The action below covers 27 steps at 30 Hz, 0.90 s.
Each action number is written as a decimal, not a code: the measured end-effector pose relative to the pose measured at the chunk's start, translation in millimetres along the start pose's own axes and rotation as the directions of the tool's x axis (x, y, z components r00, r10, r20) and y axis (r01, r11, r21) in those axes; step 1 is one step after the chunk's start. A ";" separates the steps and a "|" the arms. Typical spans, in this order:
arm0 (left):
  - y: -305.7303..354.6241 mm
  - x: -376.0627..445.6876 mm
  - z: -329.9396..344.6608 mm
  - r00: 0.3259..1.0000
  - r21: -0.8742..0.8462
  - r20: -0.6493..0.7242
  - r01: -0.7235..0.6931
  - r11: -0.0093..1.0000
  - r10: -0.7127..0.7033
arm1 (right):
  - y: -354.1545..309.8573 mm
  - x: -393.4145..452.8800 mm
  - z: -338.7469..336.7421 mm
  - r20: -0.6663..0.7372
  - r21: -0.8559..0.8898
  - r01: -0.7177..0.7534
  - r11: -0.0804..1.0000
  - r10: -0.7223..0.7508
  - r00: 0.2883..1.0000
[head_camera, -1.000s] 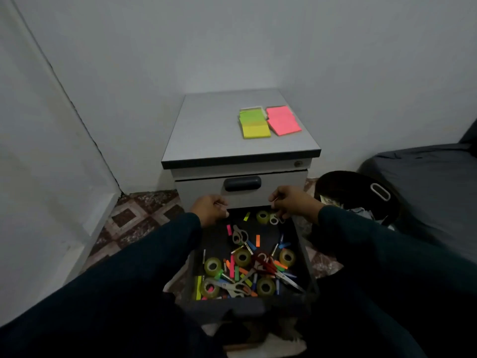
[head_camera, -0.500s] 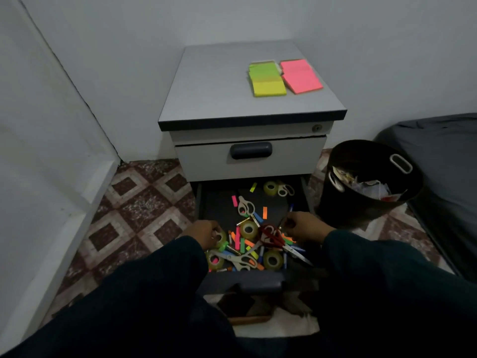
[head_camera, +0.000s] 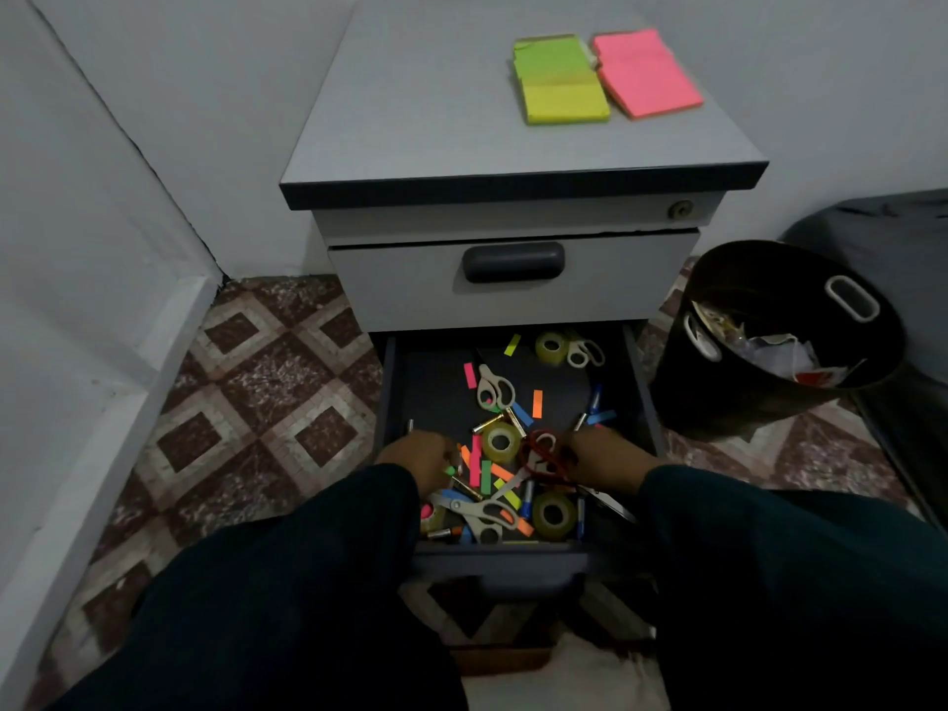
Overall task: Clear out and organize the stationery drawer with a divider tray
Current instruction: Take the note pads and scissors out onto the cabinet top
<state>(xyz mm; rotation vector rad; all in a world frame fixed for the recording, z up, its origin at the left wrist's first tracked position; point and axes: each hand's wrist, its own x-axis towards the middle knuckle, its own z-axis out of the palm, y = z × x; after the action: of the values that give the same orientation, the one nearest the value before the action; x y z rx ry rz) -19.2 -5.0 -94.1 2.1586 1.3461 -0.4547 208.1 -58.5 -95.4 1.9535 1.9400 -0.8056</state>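
The lower drawer (head_camera: 500, 560) of a grey cabinet is pulled out and full of loose stationery: tape rolls (head_camera: 500, 442), white-handled scissors (head_camera: 495, 390), red-handled scissors (head_camera: 544, 454), pens and coloured paper strips. My left hand (head_camera: 418, 456) rests in the clutter at the front left, fingers curled down among strips. My right hand (head_camera: 605, 456) is at the front right, its fingertips against the red scissors' handles. The backs of both hands hide what the fingers hold. No divider tray is in view.
Green-yellow sticky notes (head_camera: 559, 82) and pink sticky notes (head_camera: 646, 71) lie on the cabinet top (head_camera: 410, 136). The upper drawer (head_camera: 513, 261) is closed. A black waste bin (head_camera: 718, 392) with paper scraps stands right of the drawer. A white wall is at left.
Both hands came from the drawer's back edge to its front half, into the clutter. Over the last half second they stayed put while the view closed in.
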 end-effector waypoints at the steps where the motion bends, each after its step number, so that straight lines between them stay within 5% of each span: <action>1: 0.5 4.8 1.6 1.000 -0.003 0.011 -0.005 1.000 0.005 | -1.2 2.9 -0.1 -0.003 0.002 0.006 1.000 -0.006 1.000; 11: -0.4 24.9 19.3 0.971 0.129 0.240 -0.040 0.991 0.008 | -0.2 38.4 4.4 -0.124 0.156 0.062 0.986 -0.042 0.991; 20: 1.4 23.3 23.6 0.979 0.428 0.202 -0.062 0.901 -0.028 | -7.7 74.4 9.1 -0.170 0.216 0.086 0.973 -0.050 0.984; 23: -2.7 24.7 16.3 0.974 0.264 0.225 -0.056 0.963 -0.005 | -6.5 81.9 10.5 -0.136 0.195 0.073 0.978 -0.047 0.990; 27: -13.7 30.0 5.1 0.967 -0.285 0.247 0.011 0.959 0.062 | -5.2 83.6 11.0 -0.100 0.115 0.056 0.992 -0.045 0.994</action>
<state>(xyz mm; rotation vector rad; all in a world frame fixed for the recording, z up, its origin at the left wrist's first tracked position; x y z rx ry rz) -18.2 18.0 -118.3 1.8123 1.1620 -0.4775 196.5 4.9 -149.9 2.0548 2.0483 -0.8718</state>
